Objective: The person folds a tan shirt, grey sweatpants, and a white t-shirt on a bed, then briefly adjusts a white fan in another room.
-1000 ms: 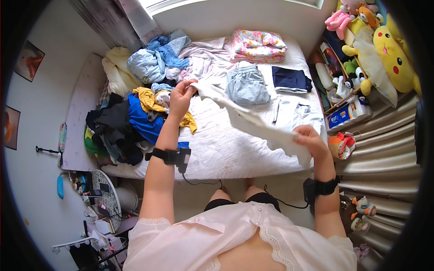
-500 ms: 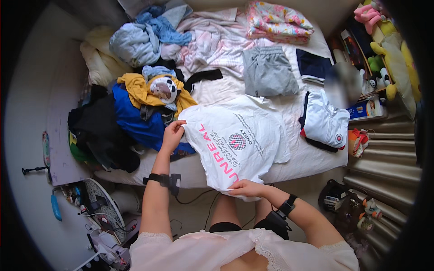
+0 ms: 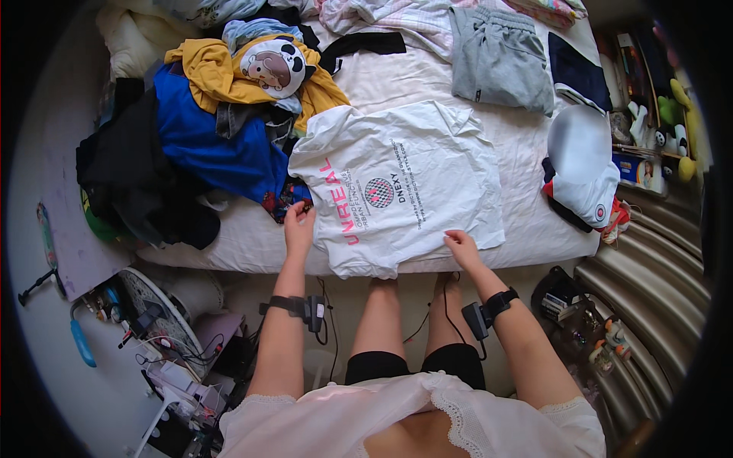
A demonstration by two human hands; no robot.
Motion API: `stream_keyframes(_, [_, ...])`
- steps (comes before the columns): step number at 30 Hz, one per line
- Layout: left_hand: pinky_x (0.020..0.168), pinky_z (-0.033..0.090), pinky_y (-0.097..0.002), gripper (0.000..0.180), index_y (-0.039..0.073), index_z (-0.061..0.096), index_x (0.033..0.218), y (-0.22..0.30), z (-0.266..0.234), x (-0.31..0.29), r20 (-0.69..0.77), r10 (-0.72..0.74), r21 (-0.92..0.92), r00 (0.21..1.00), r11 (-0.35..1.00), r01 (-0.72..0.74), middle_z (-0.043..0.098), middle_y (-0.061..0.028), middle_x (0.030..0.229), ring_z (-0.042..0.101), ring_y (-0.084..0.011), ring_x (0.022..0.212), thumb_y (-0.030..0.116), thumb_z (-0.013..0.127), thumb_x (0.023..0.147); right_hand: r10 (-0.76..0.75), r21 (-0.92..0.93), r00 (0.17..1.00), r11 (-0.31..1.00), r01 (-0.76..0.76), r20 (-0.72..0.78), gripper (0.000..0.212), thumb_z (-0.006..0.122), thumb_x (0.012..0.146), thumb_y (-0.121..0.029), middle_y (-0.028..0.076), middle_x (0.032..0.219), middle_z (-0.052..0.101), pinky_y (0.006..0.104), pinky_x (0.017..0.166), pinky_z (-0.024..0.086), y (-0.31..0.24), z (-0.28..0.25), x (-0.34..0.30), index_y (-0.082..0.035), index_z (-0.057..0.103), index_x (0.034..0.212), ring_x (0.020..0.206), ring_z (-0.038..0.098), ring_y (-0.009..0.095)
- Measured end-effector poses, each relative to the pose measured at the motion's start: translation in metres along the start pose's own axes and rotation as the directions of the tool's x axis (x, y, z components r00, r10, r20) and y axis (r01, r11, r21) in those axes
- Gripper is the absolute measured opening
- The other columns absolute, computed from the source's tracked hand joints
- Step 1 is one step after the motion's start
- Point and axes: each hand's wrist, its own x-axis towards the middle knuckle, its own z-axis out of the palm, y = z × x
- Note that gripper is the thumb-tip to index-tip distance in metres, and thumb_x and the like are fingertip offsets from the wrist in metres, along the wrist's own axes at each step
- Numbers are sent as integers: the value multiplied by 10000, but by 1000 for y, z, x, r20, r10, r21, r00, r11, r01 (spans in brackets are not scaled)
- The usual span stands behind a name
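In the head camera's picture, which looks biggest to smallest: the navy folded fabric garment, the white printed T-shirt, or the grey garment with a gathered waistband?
1. White printed T-shirt
2. Grey garment with gathered waistband
3. Navy folded garment

The bed [image 3: 523, 183] is viewed from above, at close range, by one head-worn fisheye camera faced down over both forearms [image 3: 279, 351].

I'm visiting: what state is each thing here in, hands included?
White T-shirt, spread on the bed, printed side up
Left hand, fingers curled by the T-shirt's left edge, grip unclear
Right hand, fingers bent at the T-shirt's near part, grip unclear
Yellow garment, crumpled
Blue garment, rumpled
Black clothes, heaped
Grey garment, lying flat
Navy garment, folded
Stacked white garment, folded
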Motion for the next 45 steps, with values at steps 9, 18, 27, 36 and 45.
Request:
stream_keyframes(9, [888,335,-332,685,-63,321,1175,-64,74,-95,-223,-340,-94,913,940,327,403,-208,1139,420,-275,1048,221,678,664,46,-368,943,914,-173,-328,593,647,624,-295,183,1117,451,351,877,356,96,-66,49,-37,453,1121,1021,440,308])
stream_keyframes(18, [711,406,-298,452,-38,501,998,-68,117,-151,-128,-494,-200,860,862,466,565,-105,907,528,-178,821,188,691,656,182,-206,976,957,-204,-122,377,658,623,-339,133,889,537,331,756,419,126,-91,56,-44,557,835,845,520,257])
stream_keyframes(27, [716,387,-317,338,-45,512,951,-63,114,-194,-456,-472,-266,754,881,391,549,-127,923,501,-186,824,246,543,782,216,91,940,965,-248,264,163,570,678,-174,46,624,536,246,460,390,121,-138,33,-26,522,725,501,495,112])
stream_keyframes(36, [668,435,-315,416,-66,579,868,-86,100,-222,-355,-553,-190,754,832,521,606,-155,824,571,-223,729,308,648,700,72,61,963,994,-91,261,171,584,664,-160,33,563,526,230,472,379,153,-150,34,-14,560,748,489,479,94])
stream_keyframes(45, [620,401,-280,359,-24,573,883,-107,104,-239,-215,-572,-22,791,813,582,573,-50,749,512,-147,669,305,605,742,143,287,976,940,-186,167,321,632,683,-221,50,750,561,264,549,419,134,-137,36,-3,552,904,626,520,129])
